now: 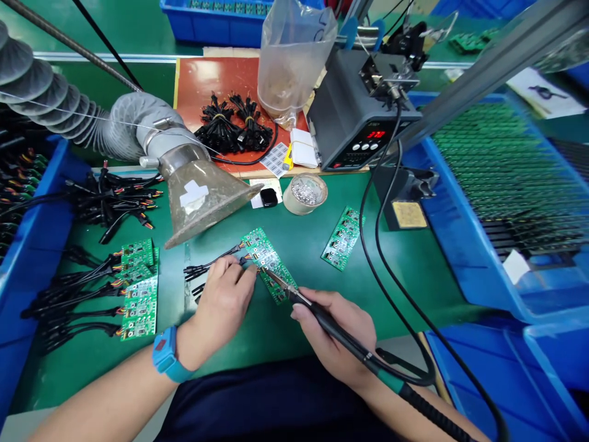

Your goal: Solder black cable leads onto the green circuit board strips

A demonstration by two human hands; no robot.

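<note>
My right hand (340,331) is closed round a soldering iron (326,320), whose tip meets a green circuit board (269,261) in front of me. At that board's left edge my left hand (227,294) pinches a black cable (243,260) against it; the fingertips partly hide the wire ends. Other black cables (197,270) stick out leftward from the same board. A second circuit board (343,238) lies flat to the right, with no cables on it. Several boards with cables attached (140,304) are stacked at the left.
A fume extractor hood (202,190) hangs low above the boards. Behind stand a pot of solder bits (304,194) and a soldering station (363,116). The iron's cord (380,227) loops at the right. Blue bins (506,294) flank the green mat; cable bundles (234,126) lie behind.
</note>
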